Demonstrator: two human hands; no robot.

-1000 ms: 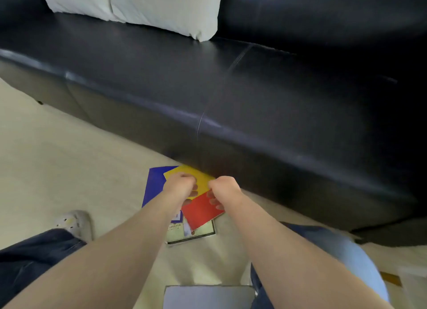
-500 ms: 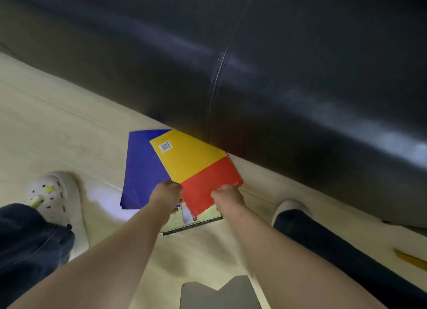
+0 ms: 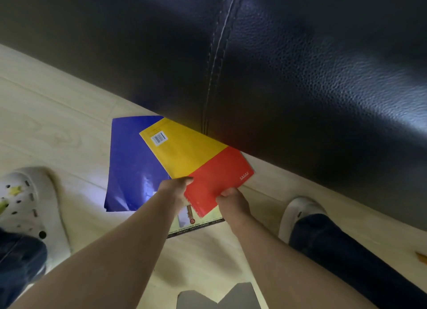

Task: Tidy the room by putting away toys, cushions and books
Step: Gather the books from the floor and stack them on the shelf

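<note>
Clog [image 3: 30, 204], white and perforated, is standing at left on pale wood-grain floor [image 3: 57, 114]; glossy blue folder [image 3: 131, 165] is lying flat beside it; left hand [image 3: 174, 191] and right hand [image 3: 231, 201] are pinching the red near edge of a thin yellow-and-red book [image 3: 196, 156] overlapping that folder; pebbled black leather sofa [image 3: 300, 78] is rising behind.

Far side: black leather sofa [image 3: 300, 89] front walls off all reach, yellow-and-red book [image 3: 198, 161] edge at its base | left: bare wood floor [image 3: 57, 124] open between blue book [image 3: 131, 161] and white clog [image 3: 30, 204] | right: white shoe [image 3: 300, 214] near the books | near edge: grey object [image 3: 219, 297] on floor.
</note>
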